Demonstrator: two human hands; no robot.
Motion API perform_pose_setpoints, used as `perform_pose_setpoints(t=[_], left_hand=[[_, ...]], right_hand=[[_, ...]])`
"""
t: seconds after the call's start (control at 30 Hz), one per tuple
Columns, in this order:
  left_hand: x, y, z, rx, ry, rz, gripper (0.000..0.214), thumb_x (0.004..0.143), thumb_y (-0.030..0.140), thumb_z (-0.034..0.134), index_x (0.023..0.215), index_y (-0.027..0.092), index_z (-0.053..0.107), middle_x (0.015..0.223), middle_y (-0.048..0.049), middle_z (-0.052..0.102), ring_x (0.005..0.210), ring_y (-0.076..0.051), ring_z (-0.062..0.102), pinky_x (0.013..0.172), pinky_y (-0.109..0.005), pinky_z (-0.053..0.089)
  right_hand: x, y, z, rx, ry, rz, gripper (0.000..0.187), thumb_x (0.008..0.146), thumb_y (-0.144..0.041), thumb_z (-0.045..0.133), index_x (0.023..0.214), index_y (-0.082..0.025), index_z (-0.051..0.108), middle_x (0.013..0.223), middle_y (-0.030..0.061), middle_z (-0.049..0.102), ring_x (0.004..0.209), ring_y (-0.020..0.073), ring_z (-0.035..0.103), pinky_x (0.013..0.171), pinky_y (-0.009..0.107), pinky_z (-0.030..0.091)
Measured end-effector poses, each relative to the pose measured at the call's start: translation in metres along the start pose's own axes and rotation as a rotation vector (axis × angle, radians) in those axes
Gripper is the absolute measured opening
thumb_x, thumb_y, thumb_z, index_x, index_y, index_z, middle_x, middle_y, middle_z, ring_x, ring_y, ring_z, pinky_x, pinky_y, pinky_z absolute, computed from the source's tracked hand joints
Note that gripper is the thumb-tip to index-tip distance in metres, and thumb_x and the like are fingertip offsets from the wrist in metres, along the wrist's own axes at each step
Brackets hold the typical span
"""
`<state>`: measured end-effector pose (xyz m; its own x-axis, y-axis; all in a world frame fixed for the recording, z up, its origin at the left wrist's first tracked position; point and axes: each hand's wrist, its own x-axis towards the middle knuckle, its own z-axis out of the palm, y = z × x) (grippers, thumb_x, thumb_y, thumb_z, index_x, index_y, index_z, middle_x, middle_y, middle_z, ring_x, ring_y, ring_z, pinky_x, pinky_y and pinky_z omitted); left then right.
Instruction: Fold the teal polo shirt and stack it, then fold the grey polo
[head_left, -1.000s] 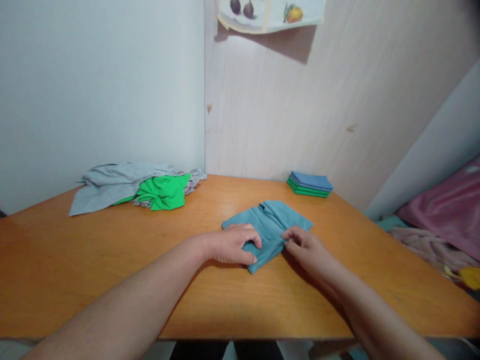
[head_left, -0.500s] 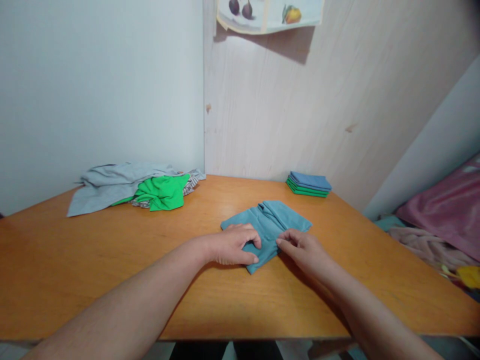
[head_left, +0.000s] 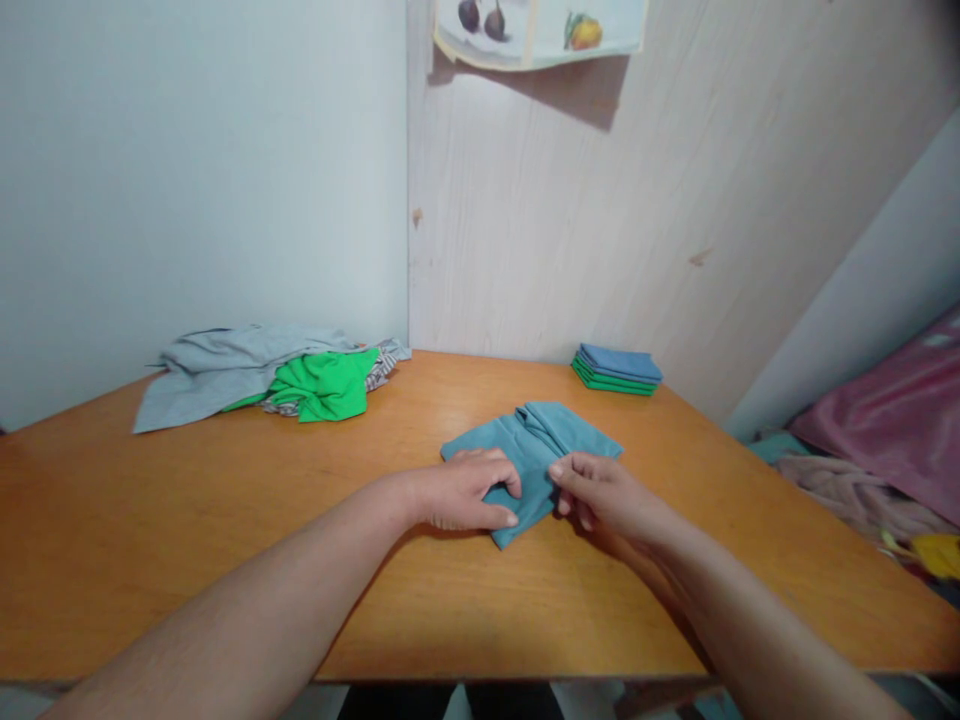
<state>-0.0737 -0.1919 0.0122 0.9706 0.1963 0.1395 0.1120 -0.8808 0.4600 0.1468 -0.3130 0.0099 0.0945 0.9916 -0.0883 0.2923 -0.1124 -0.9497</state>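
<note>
A partly folded teal cloth (head_left: 536, 470) lies on the table in front of me, its folds bunched toward the far side and one corner pointing at me. On its left part rests my left hand (head_left: 472, 488), fingers bent and the thumb apart from them, pressing on the fabric. At the cloth's near right edge, my right hand (head_left: 596, 490) has thumb and forefinger pinched on the fabric, the other fingers curled beneath. Whether it grips one layer or more cannot be made out.
Toward the back left of the wooden table (head_left: 225, 520) is a loose heap with a grey garment (head_left: 225, 365), a green cloth (head_left: 326, 385) and striped fabric. A neat folded blue and green stack (head_left: 617, 368) sits at the back right. Pink fabric (head_left: 892, 430) lies beyond the right edge.
My right hand has turned and risen slightly at the cloth's edge, its lower fingers now showing. My left hand and the cloth have hardly moved.
</note>
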Motion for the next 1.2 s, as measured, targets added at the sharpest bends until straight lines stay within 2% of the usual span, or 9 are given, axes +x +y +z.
perform_pose_setpoints(t=[0.1,0.27,0.5,0.63,0.77,0.87,0.97,1.1,1.2], left_hand=[[0.000,0.000,0.000,-0.005,-0.004,0.006,0.031,0.088,0.047,0.063,0.109,0.025,0.061,0.106,-0.0029,0.059,0.102,-0.022,0.055,0.091,-0.033,0.042],[-0.001,-0.001,-0.001,-0.011,-0.016,-0.008,0.032,0.087,0.047,0.064,0.110,0.025,0.060,0.106,-0.0029,0.059,0.102,-0.022,0.055,0.092,-0.034,0.041],[-0.001,0.000,0.000,-0.022,-0.027,-0.044,0.034,0.083,0.043,0.069,0.111,0.026,0.061,0.110,-0.0026,0.059,0.107,-0.023,0.053,0.095,-0.034,0.040],[0.000,0.001,-0.001,-0.011,-0.028,-0.037,0.034,0.083,0.043,0.069,0.111,0.025,0.061,0.108,-0.0025,0.059,0.104,-0.022,0.054,0.094,-0.034,0.041],[0.000,0.004,-0.002,0.001,-0.017,-0.030,0.033,0.083,0.042,0.070,0.110,0.024,0.061,0.107,-0.0026,0.060,0.103,-0.023,0.055,0.092,-0.034,0.041],[0.000,0.004,-0.002,0.005,-0.011,-0.032,0.034,0.082,0.043,0.070,0.109,0.024,0.062,0.107,-0.0027,0.060,0.104,-0.023,0.055,0.092,-0.034,0.041],[0.000,0.002,0.001,-0.004,0.013,-0.026,0.035,0.082,0.045,0.071,0.109,0.025,0.063,0.107,-0.0023,0.061,0.104,-0.023,0.055,0.093,-0.034,0.041],[0.002,0.001,0.004,-0.013,0.081,-0.021,0.028,0.083,0.042,0.070,0.103,0.023,0.066,0.102,-0.0023,0.064,0.098,-0.021,0.058,0.089,-0.032,0.044],[0.007,-0.001,0.004,0.007,0.212,-0.028,0.017,0.089,0.036,0.061,0.094,0.020,0.066,0.097,-0.0039,0.067,0.094,-0.020,0.060,0.086,-0.032,0.047]], right_hand=[[0.000,-0.001,0.000,-0.053,-0.060,0.019,0.043,0.075,-0.059,0.071,0.075,-0.020,0.053,0.063,-0.0011,0.063,0.046,0.0093,0.052,0.045,0.022,0.035],[0.008,0.010,0.004,-0.146,0.063,0.039,0.037,0.079,-0.055,0.064,0.071,-0.023,0.047,0.057,-0.0031,0.058,0.044,0.0110,0.049,0.044,0.024,0.031],[0.010,0.022,0.001,-0.730,0.278,-0.148,0.023,0.079,-0.041,0.065,0.074,-0.023,0.053,0.059,-0.0037,0.055,0.057,0.0136,0.048,0.054,0.026,0.030],[0.003,0.017,-0.001,-0.703,0.311,-0.154,0.021,0.084,-0.044,0.062,0.089,-0.024,0.060,0.062,-0.0031,0.057,0.059,0.0158,0.052,0.055,0.027,0.032],[-0.006,0.008,0.001,-0.704,0.427,-0.365,0.023,0.094,-0.040,0.050,0.088,-0.023,0.065,0.079,0.0028,0.065,0.074,0.0188,0.059,0.066,0.030,0.039],[-0.012,0.002,0.007,-0.837,0.317,-0.470,0.024,0.095,-0.038,0.051,0.094,-0.024,0.070,0.086,0.0054,0.066,0.084,0.0210,0.060,0.075,0.032,0.041],[-0.014,0.003,0.011,-0.948,0.183,-0.401,0.023,0.094,-0.034,0.051,0.092,-0.024,0.071,0.085,0.0058,0.066,0.084,0.0216,0.061,0.075,0.032,0.042],[-0.012,0.008,0.010,-0.932,0.156,-0.319,0.021,0.093,-0.032,0.051,0.089,-0.023,0.070,0.086,0.0045,0.069,0.082,0.0206,0.063,0.073,0.030,0.043],[-0.010,0.011,0.008,-0.868,0.169,-0.294,0.022,0.092,-0.036,0.051,0.088,-0.024,0.070,0.085,0.0038,0.071,0.078,0.0207,0.063,0.069,0.031,0.043]])
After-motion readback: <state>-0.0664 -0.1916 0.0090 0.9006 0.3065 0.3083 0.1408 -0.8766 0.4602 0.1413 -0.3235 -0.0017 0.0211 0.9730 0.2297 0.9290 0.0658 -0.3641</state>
